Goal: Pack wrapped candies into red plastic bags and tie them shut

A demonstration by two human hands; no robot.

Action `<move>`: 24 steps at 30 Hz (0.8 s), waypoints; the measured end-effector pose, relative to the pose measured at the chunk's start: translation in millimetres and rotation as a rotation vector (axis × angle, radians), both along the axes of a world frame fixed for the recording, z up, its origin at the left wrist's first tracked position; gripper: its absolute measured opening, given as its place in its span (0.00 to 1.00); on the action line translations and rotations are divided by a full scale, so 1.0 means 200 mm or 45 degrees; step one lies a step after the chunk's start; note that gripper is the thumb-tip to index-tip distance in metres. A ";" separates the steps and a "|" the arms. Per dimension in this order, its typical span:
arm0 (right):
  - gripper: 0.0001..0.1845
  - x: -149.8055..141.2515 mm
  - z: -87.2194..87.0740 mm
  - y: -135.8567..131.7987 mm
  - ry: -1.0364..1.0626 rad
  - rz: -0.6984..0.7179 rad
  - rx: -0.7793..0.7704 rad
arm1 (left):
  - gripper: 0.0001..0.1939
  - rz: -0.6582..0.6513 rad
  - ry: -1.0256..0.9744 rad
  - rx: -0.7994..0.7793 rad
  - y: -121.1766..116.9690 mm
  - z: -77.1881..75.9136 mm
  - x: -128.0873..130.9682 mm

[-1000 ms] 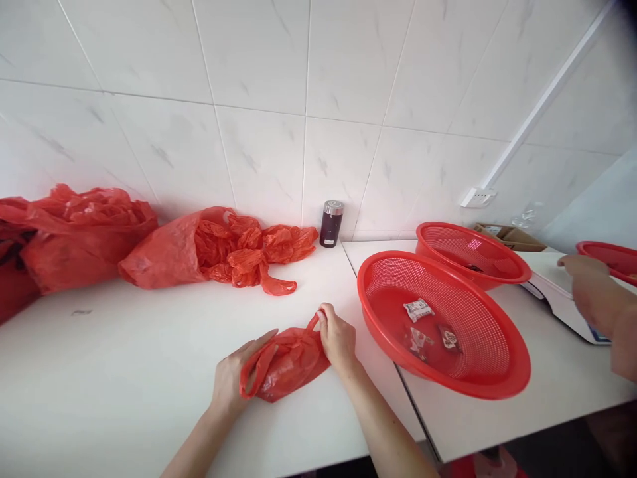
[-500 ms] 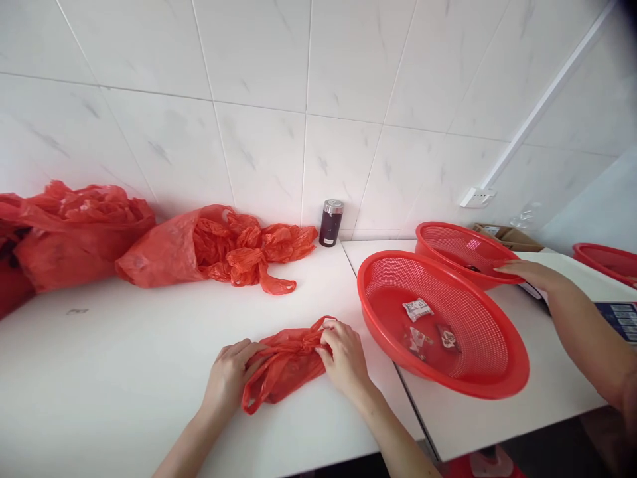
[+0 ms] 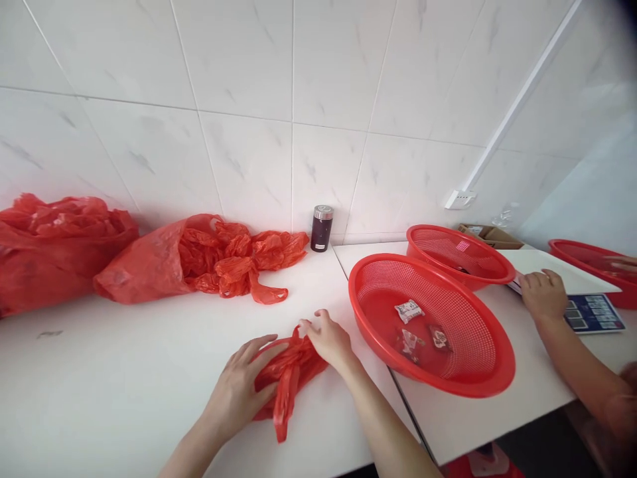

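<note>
A red plastic bag (image 3: pixel 293 365) lies bunched on the white table in front of me, one handle loop hanging toward the table's front. My left hand (image 3: pixel 241 382) is wrapped over its left side, fingers on top and thumb lower down. At the bag's upper right, my right hand (image 3: pixel 329 340) pinches a gathered handle between thumb and fingers. What the bag contains is hidden. Just right of that hand stands a red perforated basket (image 3: pixel 365 322), with several small wrapped packets (image 3: pixel 409 311) in its bottom.
Stuffed red bags (image 3: pixel 142 262) line the wall at left. A dark tumbler (image 3: pixel 321 229) stands at the back. Behind the near basket is a second red basket (image 3: pixel 460 249). Another person's hand (image 3: pixel 543 293) rests by a scale (image 3: pixel 594 313) at right. A gap separates two tables.
The bag's handle loop has swung from its left end to its front. My left hand has shifted further over the bag. The other person's hand has left the rear basket's rim.
</note>
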State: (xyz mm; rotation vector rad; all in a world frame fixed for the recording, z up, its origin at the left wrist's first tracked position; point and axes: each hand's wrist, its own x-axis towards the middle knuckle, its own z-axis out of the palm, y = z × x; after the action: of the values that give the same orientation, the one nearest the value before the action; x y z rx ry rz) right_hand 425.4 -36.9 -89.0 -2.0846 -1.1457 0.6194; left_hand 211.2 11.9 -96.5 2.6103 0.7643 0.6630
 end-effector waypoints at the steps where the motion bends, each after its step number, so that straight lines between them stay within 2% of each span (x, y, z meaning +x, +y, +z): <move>1: 0.28 -0.01 0.02 0.05 -0.009 0.026 -0.009 | 0.29 -0.038 0.014 0.006 0.00 0.01 0.02; 5: 0.19 -0.05 0.06 0.18 0.051 0.154 0.029 | 0.29 -0.082 0.013 0.032 -0.01 -0.01 0.05; 9: 0.17 -0.10 0.08 0.20 0.250 0.223 0.187 | 0.23 -0.026 -0.079 -0.011 -0.01 -0.06 0.03; 11: 0.13 -0.10 0.10 0.19 0.424 0.176 0.345 | 0.19 0.005 -0.107 -0.089 -0.01 -0.08 0.03; 13: 0.12 -0.09 0.12 0.20 0.677 0.076 0.522 | 0.15 0.036 -0.102 -0.194 0.00 -0.09 0.03; 16: 0.15 -0.07 0.15 0.21 1.031 -0.056 0.660 | 0.16 0.114 -0.103 -0.247 0.01 -0.12 0.02; 18: 0.16 -0.08 0.15 0.22 1.159 -0.094 0.657 | 0.23 0.170 -0.168 -0.093 0.01 -0.13 0.02; 20: 0.17 -0.09 0.15 0.23 1.257 -0.119 0.649 | 0.27 0.145 -0.216 0.155 0.01 -0.12 0.01; 22: 0.18 -0.12 0.16 0.23 1.329 -0.127 0.644 | 0.27 0.037 -0.183 0.357 0.00 -0.09 0.02; 24: 0.19 -0.14 0.16 0.24 1.384 -0.120 0.645 | 0.23 -0.062 -0.122 0.437 -0.01 -0.03 0.04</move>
State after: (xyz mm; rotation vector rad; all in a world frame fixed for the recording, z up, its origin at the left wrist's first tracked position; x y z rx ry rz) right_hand 397.6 10.3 -56.6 -1.0617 -0.4717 1.0791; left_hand 219.9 9.7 -103.0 2.8642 0.5997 0.9720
